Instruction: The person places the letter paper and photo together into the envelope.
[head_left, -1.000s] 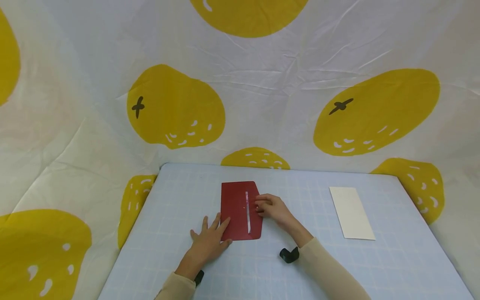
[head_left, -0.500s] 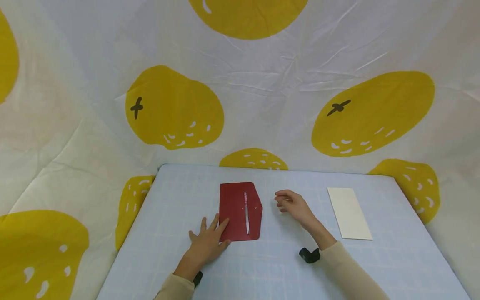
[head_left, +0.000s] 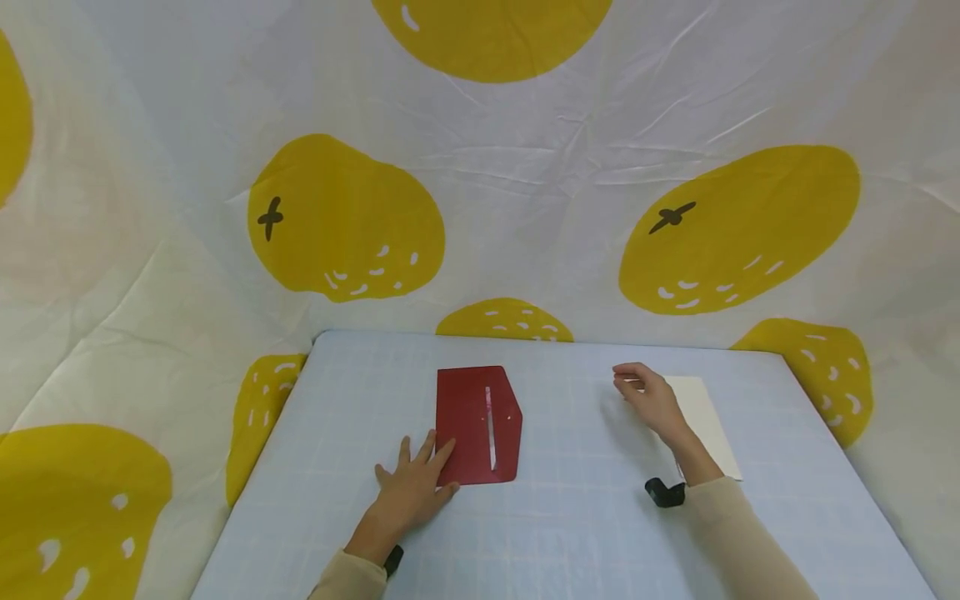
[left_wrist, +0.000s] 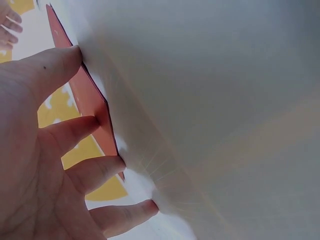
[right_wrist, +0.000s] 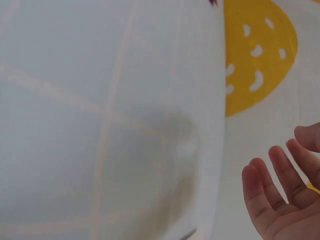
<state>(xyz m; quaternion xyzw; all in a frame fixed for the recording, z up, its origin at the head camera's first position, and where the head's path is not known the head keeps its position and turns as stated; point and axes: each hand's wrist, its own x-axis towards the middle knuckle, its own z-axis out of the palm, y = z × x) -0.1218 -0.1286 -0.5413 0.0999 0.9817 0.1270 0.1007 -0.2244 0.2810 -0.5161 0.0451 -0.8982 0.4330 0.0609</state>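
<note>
A red envelope lies flat on the table, its flap side toward the right, with a pale strip running along it. My left hand rests with spread fingers on the envelope's lower left corner; the left wrist view shows fingertips touching the envelope's edge. My right hand hovers above the table, its fingers loosely bent and holding nothing. Beneath and beside it lies a white rectangular card, its left part hidden by that hand and wrist. In the right wrist view, the right hand is apart from the table surface.
A pale blue checked cloth covers the table. Behind it and at the sides hangs a white curtain with yellow fruit prints. Each wrist carries a small black device.
My right hand has left the envelope's flap side and moved right through the air to the white card. My left hand stays on the envelope.
</note>
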